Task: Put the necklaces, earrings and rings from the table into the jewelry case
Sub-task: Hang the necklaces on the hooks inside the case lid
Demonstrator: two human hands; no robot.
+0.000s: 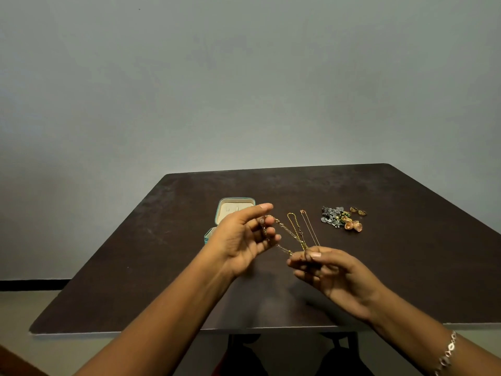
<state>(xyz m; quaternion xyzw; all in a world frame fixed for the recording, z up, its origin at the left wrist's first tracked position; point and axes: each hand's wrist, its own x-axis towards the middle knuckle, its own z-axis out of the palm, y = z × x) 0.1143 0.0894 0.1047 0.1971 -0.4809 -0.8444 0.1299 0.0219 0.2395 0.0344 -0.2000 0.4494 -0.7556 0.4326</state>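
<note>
A thin gold chain necklace (282,226) is stretched in the air between my two hands above the dark table (135,253). My left hand (244,237) pinches one end with curled fingers. The other end is pinched by my right hand (330,270) between thumb and fingertips. Two more gold necklaces (298,229) lie on the table just behind. The teal jewelry case (235,210) stands open behind my left hand, its cream lining showing and its lower half hidden. A pile of earrings (339,218) and gold rings (358,211) lies at the right.
A grey wall stands behind the table. The table's near edge runs just under my forearms. A silver bracelet (447,354) is on my right wrist. Dark chair parts (284,354) show below the table.
</note>
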